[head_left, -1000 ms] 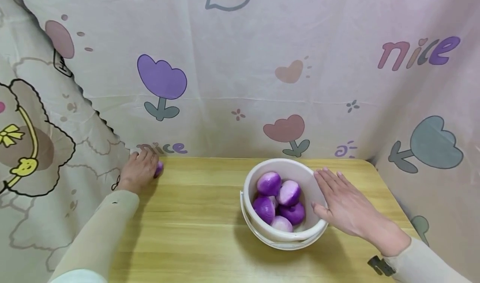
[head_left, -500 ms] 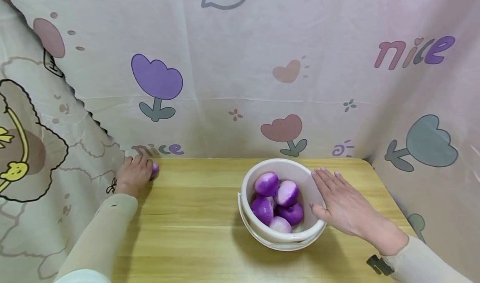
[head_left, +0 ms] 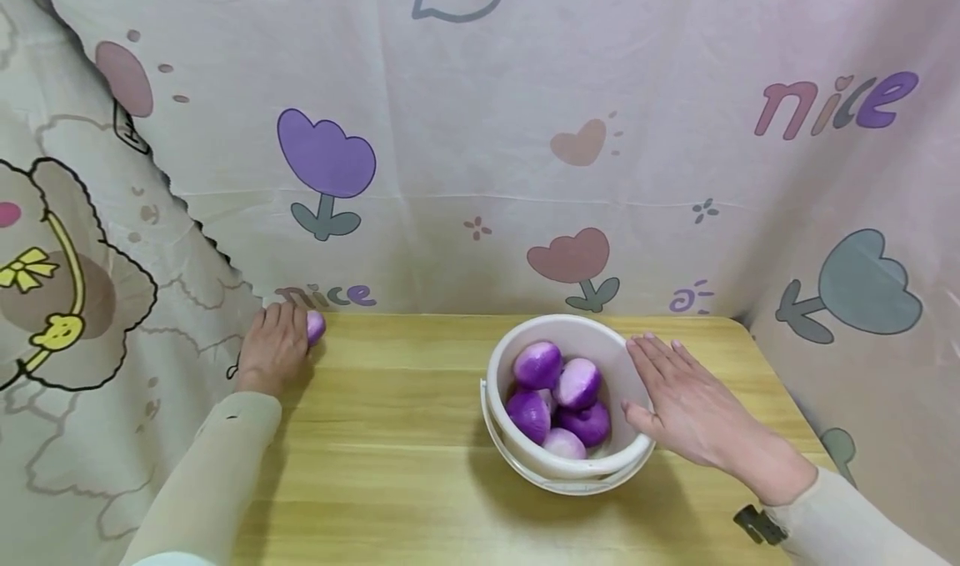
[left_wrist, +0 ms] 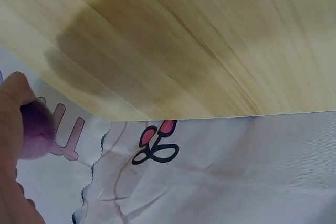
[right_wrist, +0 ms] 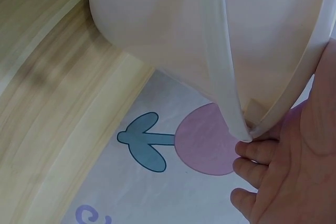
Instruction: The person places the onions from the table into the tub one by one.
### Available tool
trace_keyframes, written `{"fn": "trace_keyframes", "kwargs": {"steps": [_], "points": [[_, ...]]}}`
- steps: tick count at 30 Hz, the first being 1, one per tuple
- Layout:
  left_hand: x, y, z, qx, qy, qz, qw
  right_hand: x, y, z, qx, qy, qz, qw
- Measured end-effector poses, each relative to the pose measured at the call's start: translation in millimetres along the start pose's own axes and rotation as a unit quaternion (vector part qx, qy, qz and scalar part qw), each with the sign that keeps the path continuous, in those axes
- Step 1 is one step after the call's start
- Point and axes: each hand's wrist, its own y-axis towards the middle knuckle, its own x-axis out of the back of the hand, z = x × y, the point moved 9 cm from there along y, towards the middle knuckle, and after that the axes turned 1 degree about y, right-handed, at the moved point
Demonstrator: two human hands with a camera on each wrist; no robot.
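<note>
At the far left corner of the table, my left hand (head_left: 276,347) grips a purple onion (head_left: 316,328). The left wrist view shows this onion (left_wrist: 38,130) between the thumb and the fingers, which partly hide it. My right hand (head_left: 692,403) rests against the right side of a white bucket (head_left: 517,459), its fingers laid straight along the rim. In the right wrist view, the fingertips (right_wrist: 251,151) are right beside the rim where the bucket's handle (right_wrist: 216,51) joins it. Several purple and pale onions (head_left: 528,418) lie inside the bucket.
The bucket stands right of the middle of a wooden table (head_left: 375,433). A printed cloth (head_left: 450,157) hangs close behind the table's far edge, and more cloth (head_left: 67,433) hangs along the left side, next to the left arm.
My left hand has drawn back slightly, and the onion in it sits a little higher and shows more. The right hand and the bucket have stayed in place.
</note>
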Motion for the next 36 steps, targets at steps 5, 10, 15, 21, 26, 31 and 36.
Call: {"fn": "trace_keyframes", "kwargs": {"steps": [5, 10, 15, 21, 26, 31, 36], "points": [[12.1, -1.1, -2.9, -0.016, 0.007, -0.039, 0.9991, -0.3, -0.2, 0.1, -0.003, 0.005, 0.004, 1.0], [20.6, -0.7, -7.7, -0.024, 0.01, -0.049, 0.9984, -1.7, 0.4, -0.9, -0.003, 0.005, 0.007, 1.0], [28.7, -0.7, -12.4, -0.029, 0.013, -0.07, 0.9971, -3.3, 0.5, -1.5, -0.002, 0.004, 0.007, 1.0], [55.9, 3.7, -23.0, -0.045, -0.002, -0.164, 0.9855, -2.7, 0.1, -0.9, 0.002, 0.003, 0.003, 1.0], [70.9, 9.6, -35.9, -0.058, -0.014, -0.194, 0.9791, -1.8, -0.5, -1.5, 0.0, 0.006, 0.003, 1.0], [78.8, 12.5, -45.7, -0.058, -0.028, -0.194, 0.9789, -1.8, -0.4, -1.5, 0.001, 0.008, 0.004, 1.0], [86.7, 16.1, -55.0, -0.058, -0.034, -0.199, 0.9776, -1.6, -0.6, -1.5, 0.002, 0.01, 0.001, 1.0]]}}
